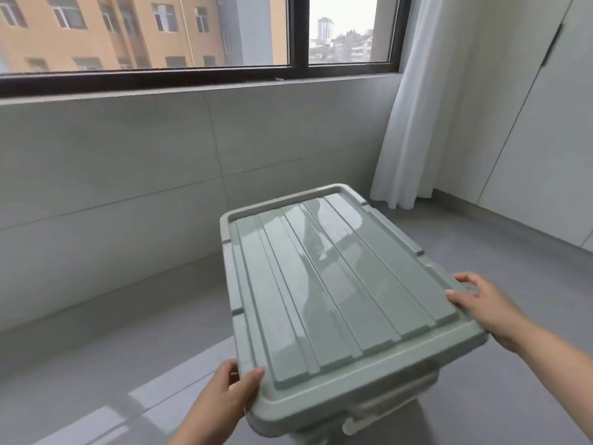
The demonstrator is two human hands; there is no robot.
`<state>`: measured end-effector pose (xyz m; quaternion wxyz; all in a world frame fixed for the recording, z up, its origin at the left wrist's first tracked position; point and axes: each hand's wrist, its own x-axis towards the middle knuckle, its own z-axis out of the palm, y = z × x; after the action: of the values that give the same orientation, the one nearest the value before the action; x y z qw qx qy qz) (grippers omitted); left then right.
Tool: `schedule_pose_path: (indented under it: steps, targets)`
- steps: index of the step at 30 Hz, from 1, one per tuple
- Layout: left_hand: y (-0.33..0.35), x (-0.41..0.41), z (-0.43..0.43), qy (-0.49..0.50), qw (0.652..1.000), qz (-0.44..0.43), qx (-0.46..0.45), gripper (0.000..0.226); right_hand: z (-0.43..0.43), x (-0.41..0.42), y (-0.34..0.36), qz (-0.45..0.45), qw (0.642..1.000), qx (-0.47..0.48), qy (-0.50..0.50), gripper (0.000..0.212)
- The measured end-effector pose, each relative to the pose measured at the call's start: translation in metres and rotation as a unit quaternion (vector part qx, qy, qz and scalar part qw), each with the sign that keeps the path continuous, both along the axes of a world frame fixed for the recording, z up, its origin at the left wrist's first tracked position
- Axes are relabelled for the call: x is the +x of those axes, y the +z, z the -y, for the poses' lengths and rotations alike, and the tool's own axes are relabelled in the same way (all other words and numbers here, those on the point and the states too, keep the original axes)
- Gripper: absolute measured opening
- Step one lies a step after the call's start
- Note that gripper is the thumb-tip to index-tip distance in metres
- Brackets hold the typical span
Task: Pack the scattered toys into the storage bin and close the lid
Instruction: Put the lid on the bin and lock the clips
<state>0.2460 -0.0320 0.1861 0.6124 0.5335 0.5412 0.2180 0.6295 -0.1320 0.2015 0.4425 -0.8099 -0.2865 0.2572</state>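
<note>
Sage-green ribbed plastic lid [337, 284], lying atop the pale storage bin [401, 422] on the grey floor [96, 364]: stiff, glossy, probably light and slippery, so we take it by the raised rim, left hand [224, 399] and right hand [481, 305] each curled round a near corner.

Glossy ribbed plastic lid [337, 284]; sheer cloth curtain [426, 107]; matt floor [96, 348].
</note>
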Motion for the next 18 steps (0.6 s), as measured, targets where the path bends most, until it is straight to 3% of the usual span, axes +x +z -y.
schedule_pose_path:
  steps: [3, 6, 12, 16, 18]
  targets:
    - [-0.014, 0.025, 0.004, 0.029, 0.994, -0.103, 0.021, 0.016, -0.011, 0.022, -0.024, 0.000, 0.999, -0.026, 0.026, 0.026]
    - [-0.015, 0.049, 0.013, 0.036, 0.988, -0.146, 0.021, 0.008, -0.019, 0.032, -0.029, 0.009, 0.999, -0.034, 0.040, 0.019]
    - [-0.016, 0.077, 0.022, 0.062, 0.965, -0.255, -0.020, 0.043, -0.025, 0.045, -0.038, -0.030, 0.997, -0.050, 0.058, 0.023]
    - [-0.004, 0.087, 0.028, 0.095, 0.952, -0.290, -0.017, 0.047, -0.027, 0.050, -0.043, 0.015, 0.989, -0.102, 0.107, 0.040]
    - [0.001, 0.097, 0.031, 0.104, 0.946, -0.308, 0.004, 0.051, -0.029, 0.057, -0.051, 0.098, 0.974, -0.126, 0.161, 0.057]
